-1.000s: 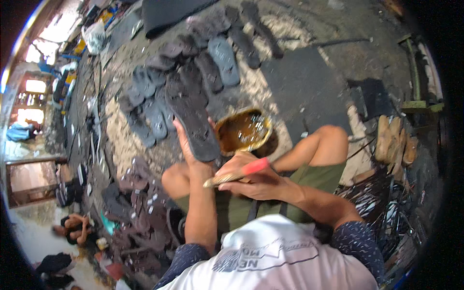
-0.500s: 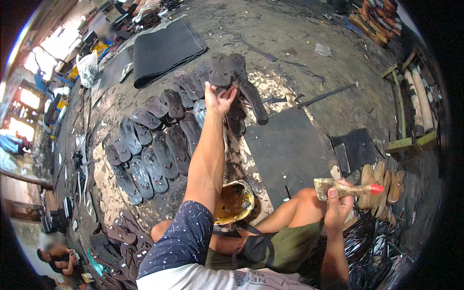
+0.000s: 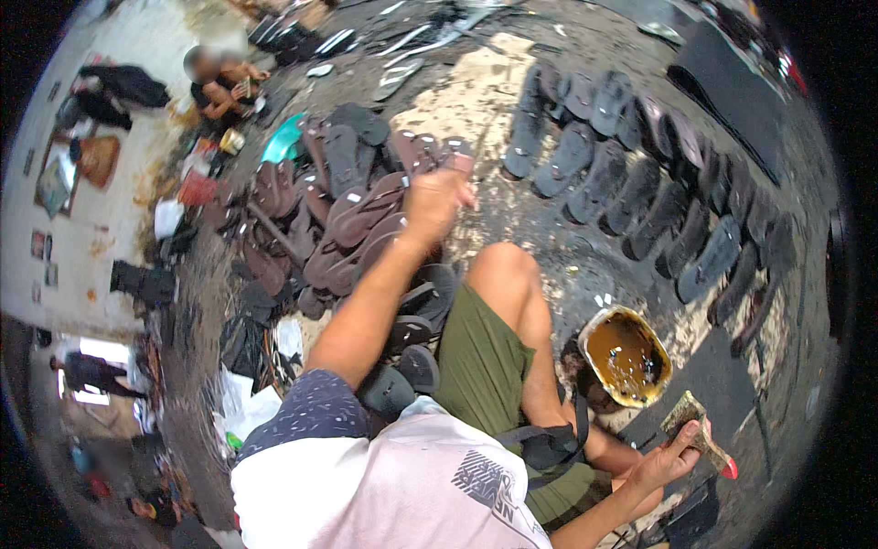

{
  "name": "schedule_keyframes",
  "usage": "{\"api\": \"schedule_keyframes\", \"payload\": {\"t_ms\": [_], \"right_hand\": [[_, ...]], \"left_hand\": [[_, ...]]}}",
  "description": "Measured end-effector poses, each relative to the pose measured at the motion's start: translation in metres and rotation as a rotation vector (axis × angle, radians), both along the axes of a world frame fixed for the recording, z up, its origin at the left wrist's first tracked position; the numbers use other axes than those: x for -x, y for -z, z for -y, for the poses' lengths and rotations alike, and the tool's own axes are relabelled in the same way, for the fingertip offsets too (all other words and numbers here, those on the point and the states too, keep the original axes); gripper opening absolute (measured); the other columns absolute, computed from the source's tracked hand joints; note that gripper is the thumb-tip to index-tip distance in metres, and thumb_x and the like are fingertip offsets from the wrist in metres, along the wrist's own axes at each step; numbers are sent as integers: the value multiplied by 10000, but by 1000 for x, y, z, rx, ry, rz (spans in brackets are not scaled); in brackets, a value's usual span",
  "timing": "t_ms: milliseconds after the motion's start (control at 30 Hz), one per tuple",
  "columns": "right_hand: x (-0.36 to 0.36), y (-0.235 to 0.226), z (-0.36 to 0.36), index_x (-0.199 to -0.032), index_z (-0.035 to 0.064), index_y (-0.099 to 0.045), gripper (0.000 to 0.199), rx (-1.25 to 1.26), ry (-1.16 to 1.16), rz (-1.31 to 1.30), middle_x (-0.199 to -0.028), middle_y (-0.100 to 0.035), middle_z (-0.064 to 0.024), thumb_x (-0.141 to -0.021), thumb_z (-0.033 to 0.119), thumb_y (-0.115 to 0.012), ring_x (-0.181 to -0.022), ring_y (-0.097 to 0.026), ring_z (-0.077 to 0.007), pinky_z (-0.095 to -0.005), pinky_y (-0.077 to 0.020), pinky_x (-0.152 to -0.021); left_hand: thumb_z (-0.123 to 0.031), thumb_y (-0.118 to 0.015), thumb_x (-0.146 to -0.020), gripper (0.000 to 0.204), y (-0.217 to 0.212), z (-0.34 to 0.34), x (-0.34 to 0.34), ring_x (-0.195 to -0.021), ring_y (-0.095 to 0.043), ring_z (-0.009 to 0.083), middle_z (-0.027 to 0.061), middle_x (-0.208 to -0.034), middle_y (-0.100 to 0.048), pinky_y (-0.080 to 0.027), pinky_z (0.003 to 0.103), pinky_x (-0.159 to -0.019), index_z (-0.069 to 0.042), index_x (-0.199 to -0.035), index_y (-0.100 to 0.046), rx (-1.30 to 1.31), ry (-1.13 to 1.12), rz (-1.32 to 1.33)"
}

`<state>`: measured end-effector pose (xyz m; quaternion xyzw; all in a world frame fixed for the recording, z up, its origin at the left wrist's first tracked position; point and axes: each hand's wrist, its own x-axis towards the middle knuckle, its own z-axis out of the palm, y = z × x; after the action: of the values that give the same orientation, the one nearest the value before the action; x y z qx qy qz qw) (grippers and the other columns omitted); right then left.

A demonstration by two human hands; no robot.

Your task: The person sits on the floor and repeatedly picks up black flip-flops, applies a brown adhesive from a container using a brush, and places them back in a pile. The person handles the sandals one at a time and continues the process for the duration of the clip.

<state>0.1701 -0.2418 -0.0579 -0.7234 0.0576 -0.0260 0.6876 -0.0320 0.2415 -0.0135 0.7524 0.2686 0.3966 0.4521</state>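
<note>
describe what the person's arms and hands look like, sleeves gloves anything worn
Both hands are bare, with no gloves, rings or watch visible. The left hand ends a bare forearm coming out of a short dark navy sleeve speckled with small pale flecks, on a white-bodied shirt. The right hand and its forearm are bare too; its sleeve is out of view.

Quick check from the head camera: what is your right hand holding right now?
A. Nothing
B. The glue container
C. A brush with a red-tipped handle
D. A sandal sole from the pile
C: the right hand grips a brush with a red handle tip near the glue container, while the left hand reaches over the pile of brown sandal soles.
</note>
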Motion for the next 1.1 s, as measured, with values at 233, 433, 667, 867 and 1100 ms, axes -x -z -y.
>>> {"api": "schedule_keyframes", "payload": {"t_ms": [233,433,667,867,1100], "right_hand": [[-7,-18,-31,-1301,-83,-586,531,247,-231,90,-1304,-603,-172,-997,345,-666,-1182,-543,-242,-371,-400,-1055],[-17,-35,-11,-1211,-73,-635,451,301,-196,152,-1193,-676,-135,-997,323,-664,-1073,-614,-208,-344,-467,-977],[-25,-8,-38,-1220,7,-674,340,364,-409,220,-1227,-684,-110,-1029,275,-590,-1166,-609,-217,-352,-446,-1039],[7,17,-80,-1130,36,-703,272,647,-580,157,-1067,-746,-90,-927,213,-733,-1030,-682,-203,-334,-508,-938],[1,13,-81,-1086,141,-738,194,547,-499,449,-1132,-718,-64,-904,211,-739,-1055,-644,-229,-371,-503,-892]], "left_hand": [[-563,-758,-782,638,-24,-153,293,-1287,-493,369,157,-1351,-578,-359,532,-1073,-120,-1224,-636,-278,-1255,-625],[-706,-617,-822,796,-36,-232,328,-1418,-372,432,159,-1543,-416,-287,674,-1098,-288,-1483,-468,42,-1277,-1268],[-491,-595,-875,498,-33,-344,489,-814,-686,390,242,-912,-718,-503,524,-742,-24,-908,-765,-479,-874,-1115],[-237,-538,-1035,313,-85,-210,211,-1121,-596,282,172,-1169,-661,-425,394,-1024,36,-1140,-648,-776,-330,-489],[-49,-611,-850,346,-16,67,79,-1270,-497,364,198,-1337,-540,-361,441,-1108,-9,-1193,-623,-425,300,-468]]}}
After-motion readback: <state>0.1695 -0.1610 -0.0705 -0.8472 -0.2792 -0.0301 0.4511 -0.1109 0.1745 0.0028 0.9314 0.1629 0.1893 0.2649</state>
